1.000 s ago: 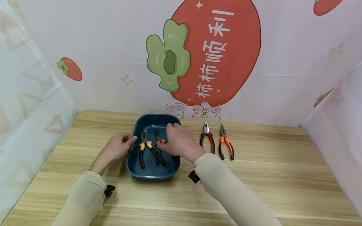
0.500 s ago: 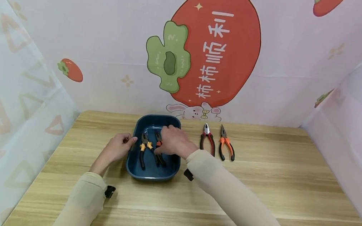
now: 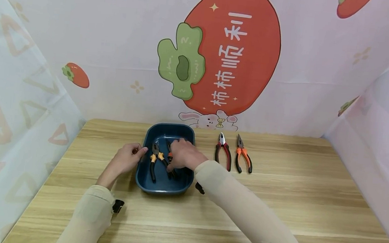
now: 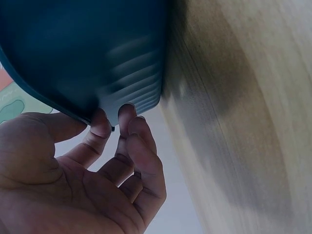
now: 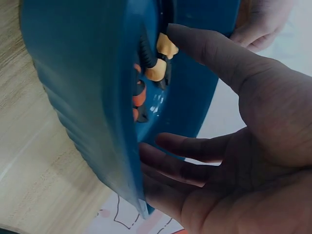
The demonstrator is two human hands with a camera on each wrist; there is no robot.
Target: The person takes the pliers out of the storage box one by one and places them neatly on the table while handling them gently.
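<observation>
A dark blue plastic basin (image 3: 162, 191) sits on the table. My left hand (image 3: 129, 157) pinches its left rim between thumb and fingers; the left wrist view shows the fingertips at the basin's edge (image 4: 58, 105). Inside lie pliers with yellow-and-black handles (image 3: 152, 168) and, to their right, pliers with orange-and-black handles (image 3: 170, 157), partly covered by my right hand (image 3: 189, 155). That hand reaches over the right rim into the basin. In the right wrist view its thumb and fingers are spread apart, holding nothing, above the orange-and-black grips (image 5: 140, 93).
Right of the basin lie red-and-black pliers (image 3: 223, 151) and orange-handled long-nose pliers (image 3: 244, 153), side by side. The wooden table (image 3: 278, 198) meets a printed cloth backdrop (image 3: 117, 45) behind, with cloth sides at left and right.
My right hand has moved left and slightly down, farther over the basin, covering more of the orange-and-black pliers. The left hand stays at the rim.
</observation>
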